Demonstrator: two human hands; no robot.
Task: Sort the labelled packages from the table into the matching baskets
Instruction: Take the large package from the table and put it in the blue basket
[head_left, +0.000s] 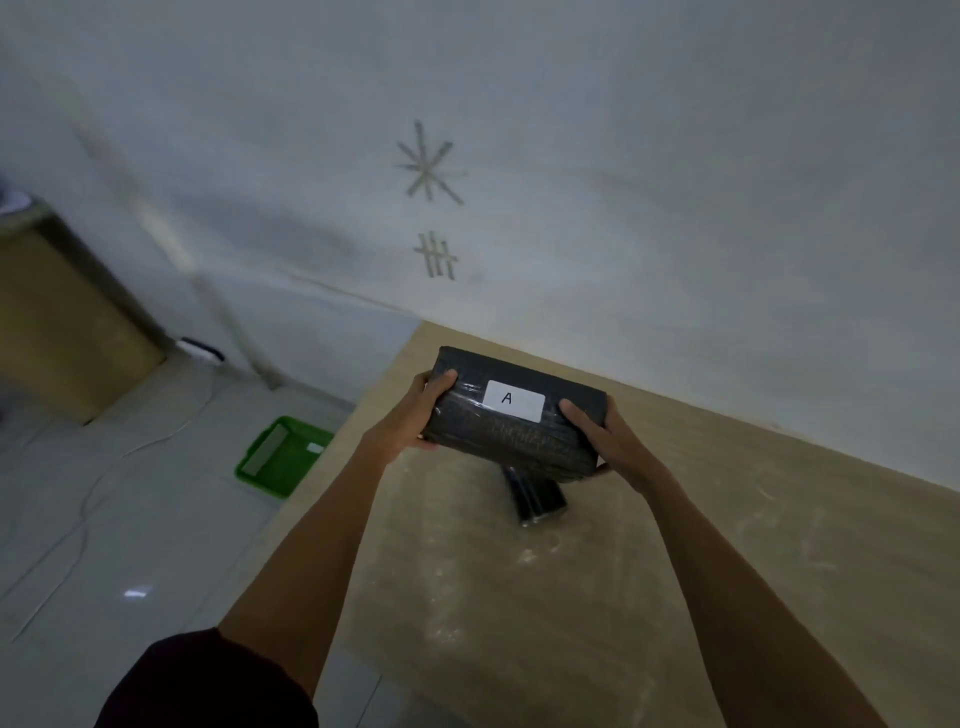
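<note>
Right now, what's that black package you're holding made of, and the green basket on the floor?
The black package looks wrapped in glossy plastic film or tape: it shines and wrinkles. Its white label, marked A, seems to be matte paper. What's inside stays hidden. The green basket looks like smooth moulded plastic, judging by its bright even colour and rounded rim.
</note>
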